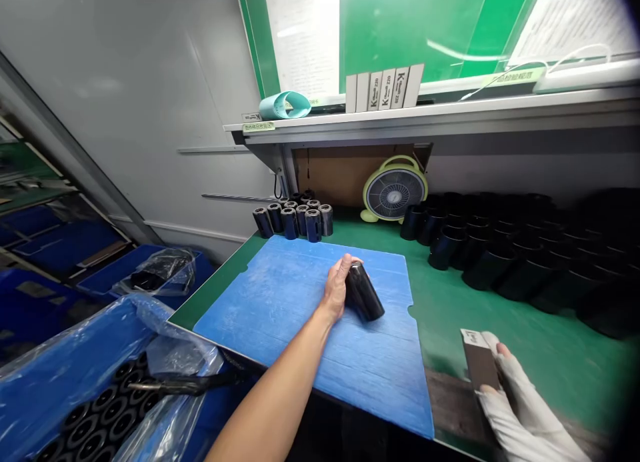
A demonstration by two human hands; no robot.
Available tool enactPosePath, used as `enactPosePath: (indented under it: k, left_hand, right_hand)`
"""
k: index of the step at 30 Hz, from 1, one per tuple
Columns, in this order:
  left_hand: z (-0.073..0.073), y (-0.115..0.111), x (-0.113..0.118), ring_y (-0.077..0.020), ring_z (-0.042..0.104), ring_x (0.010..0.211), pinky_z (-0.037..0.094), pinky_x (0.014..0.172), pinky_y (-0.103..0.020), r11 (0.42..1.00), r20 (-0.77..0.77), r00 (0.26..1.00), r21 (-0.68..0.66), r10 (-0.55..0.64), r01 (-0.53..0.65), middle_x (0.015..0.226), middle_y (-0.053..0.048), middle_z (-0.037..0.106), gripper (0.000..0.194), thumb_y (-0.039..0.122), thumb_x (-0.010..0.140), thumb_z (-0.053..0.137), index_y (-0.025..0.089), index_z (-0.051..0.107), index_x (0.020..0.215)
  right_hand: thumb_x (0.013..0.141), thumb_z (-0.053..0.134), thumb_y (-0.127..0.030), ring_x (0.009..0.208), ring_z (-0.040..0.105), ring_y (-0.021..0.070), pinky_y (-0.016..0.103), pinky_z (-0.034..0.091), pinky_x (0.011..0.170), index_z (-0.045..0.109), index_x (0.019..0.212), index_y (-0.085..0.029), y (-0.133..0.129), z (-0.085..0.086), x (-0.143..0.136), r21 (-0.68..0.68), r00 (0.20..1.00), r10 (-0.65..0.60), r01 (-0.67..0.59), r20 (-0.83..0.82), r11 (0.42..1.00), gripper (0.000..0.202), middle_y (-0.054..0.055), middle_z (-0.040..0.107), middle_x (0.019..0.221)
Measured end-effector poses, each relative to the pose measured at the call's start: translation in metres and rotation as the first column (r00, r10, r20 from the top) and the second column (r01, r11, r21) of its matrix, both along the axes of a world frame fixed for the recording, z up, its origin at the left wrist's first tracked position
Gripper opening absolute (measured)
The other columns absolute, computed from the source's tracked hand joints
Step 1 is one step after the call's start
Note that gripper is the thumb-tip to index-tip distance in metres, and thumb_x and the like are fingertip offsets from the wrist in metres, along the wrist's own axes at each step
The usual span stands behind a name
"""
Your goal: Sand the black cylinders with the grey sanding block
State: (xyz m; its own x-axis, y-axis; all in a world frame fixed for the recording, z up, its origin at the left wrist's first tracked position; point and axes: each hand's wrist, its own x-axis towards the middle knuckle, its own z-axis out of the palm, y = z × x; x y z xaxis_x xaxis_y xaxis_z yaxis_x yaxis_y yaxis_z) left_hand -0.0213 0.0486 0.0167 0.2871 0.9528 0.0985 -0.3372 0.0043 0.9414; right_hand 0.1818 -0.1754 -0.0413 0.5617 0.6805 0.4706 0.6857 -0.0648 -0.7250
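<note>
My left hand (336, 290) is wrapped round a glossy black cylinder (367, 294). It holds the cylinder tilted over a blue mat (260, 309), and I cannot tell whether the lower end touches the mat. My right hand (515, 395), in a white glove with bare fingertips, grips a brown-grey sanding block (481, 363) with a white printed end. That hand is near the front edge of the green table, right of the mat. The hand hides part of the block.
Several dark cylinders (301, 220) stand behind the mat; many larger-looking black ones (495, 262) fill the right. A green fan (395, 194) sits at the back. Above, a shelf (450, 112) carries labelled blocks (385, 90). A plastic-lined blue bin (50, 355) holds black cylinders, lower left.
</note>
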Motion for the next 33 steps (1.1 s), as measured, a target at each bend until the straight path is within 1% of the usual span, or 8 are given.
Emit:
enactPosePath:
  k: [3, 6, 9, 13, 18, 22, 28, 33]
  left_hand:
    - [0.012, -0.022, -0.03, -0.0191, 0.063, 0.087, 0.048, 0.082, -0.028, 0.969, -0.355, 0.935, 0.232, 0.0, 0.088, 0.091, -0.001, 0.067, 0.057, 0.055, 0.068, 0.086, 0.018, 0.063, 0.105]
    - [0.017, -0.055, -0.056, -0.0186, 0.062, 0.087, 0.048, 0.079, -0.027, 0.967, -0.564, 0.825, 0.225, 0.031, 0.117, 0.094, 0.0, 0.066, 0.06, 0.046, 0.063, 0.091, 0.02, 0.059, 0.106]
    - [0.012, -0.091, -0.067, -0.0197, 0.064, 0.09, 0.049, 0.078, -0.027, 0.981, -0.646, 0.759, 0.187, 0.08, 0.056, 0.103, -0.002, 0.068, 0.057, 0.042, 0.065, 0.09, 0.021, 0.057, 0.106]
    - [0.0, -0.123, -0.064, -0.0212, 0.068, 0.095, 0.052, 0.082, -0.029, 0.982, -0.642, 0.755, 0.187, 0.131, -0.011, 0.108, -0.003, 0.07, 0.055, 0.035, 0.069, 0.088, 0.023, 0.06, 0.116]
    - [-0.006, -0.13, -0.056, -0.0218, 0.07, 0.096, 0.054, 0.084, -0.029, 0.973, -0.604, 0.779, 0.226, 0.17, -0.037, 0.107, -0.002, 0.074, 0.048, 0.029, 0.071, 0.086, 0.024, 0.068, 0.115]
    - [-0.009, -0.13, -0.055, -0.0216, 0.072, 0.094, 0.056, 0.085, -0.029, 0.967, -0.585, 0.794, 0.256, 0.168, -0.016, 0.104, -0.001, 0.076, 0.046, 0.031, 0.07, 0.086, 0.023, 0.071, 0.113]
    - [-0.011, -0.129, -0.056, -0.0222, 0.073, 0.096, 0.056, 0.088, -0.03, 0.96, -0.594, 0.781, 0.278, 0.194, -0.027, 0.107, -0.001, 0.077, 0.049, 0.03, 0.069, 0.086, 0.023, 0.072, 0.115]
    - [-0.01, -0.129, -0.056, -0.0234, 0.073, 0.097, 0.057, 0.09, -0.031, 0.956, -0.591, 0.774, 0.286, 0.229, -0.066, 0.108, -0.003, 0.077, 0.049, 0.031, 0.069, 0.086, 0.022, 0.072, 0.115]
  right_hand:
    - [0.088, 0.057, -0.059, 0.12, 0.064, 0.0318, 0.046, 0.061, 0.096, 0.053, 0.145, -0.041, -0.003, -0.005, -0.011, 0.0, 0.973, -0.043, 0.044, -0.225, 0.999, 0.06, -0.004, 0.064, 0.135]
    - [0.089, 0.058, -0.061, 0.121, 0.063, 0.0316, 0.048, 0.055, 0.103, 0.054, 0.145, -0.038, -0.008, 0.005, -0.019, -0.097, 0.967, -0.051, 0.028, -0.249, 0.995, 0.061, -0.003, 0.065, 0.134]
    - [0.093, 0.055, -0.058, 0.128, 0.058, 0.0304, 0.05, 0.046, 0.113, 0.051, 0.148, -0.035, -0.007, 0.022, -0.03, -0.16, 0.982, 0.054, -0.083, -0.179, 0.984, 0.059, -0.002, 0.06, 0.142]
    - [0.098, 0.053, -0.048, 0.138, 0.048, 0.0273, 0.05, 0.037, 0.118, 0.049, 0.148, -0.035, 0.005, 0.032, -0.043, -0.033, 0.963, 0.268, -0.268, -0.015, 0.963, 0.052, 0.002, 0.045, 0.156]
    - [0.101, 0.045, -0.032, 0.112, 0.058, 0.0253, 0.043, 0.049, 0.092, 0.055, 0.137, -0.028, 0.03, 0.04, -0.055, -0.136, 0.893, 0.382, -0.359, 0.239, 0.923, 0.037, 0.012, 0.055, 0.137]
    - [0.102, 0.04, -0.028, 0.099, 0.055, 0.0253, 0.039, 0.047, 0.078, 0.058, 0.126, -0.023, 0.06, 0.053, -0.074, -0.247, 0.815, 0.374, -0.289, 0.442, 0.925, 0.031, 0.013, 0.057, 0.121]
    - [0.103, 0.037, -0.027, 0.104, 0.056, 0.0251, 0.038, 0.048, 0.08, 0.053, 0.13, -0.022, 0.065, 0.053, -0.081, -0.241, 0.758, 0.38, -0.295, 0.53, 0.925, 0.032, 0.015, 0.052, 0.135]
    - [0.103, 0.035, -0.026, 0.096, 0.056, 0.0244, 0.038, 0.046, 0.079, 0.057, 0.121, -0.021, 0.071, 0.056, -0.084, -0.243, 0.783, 0.334, -0.238, 0.524, 0.94, 0.029, 0.013, 0.059, 0.12]
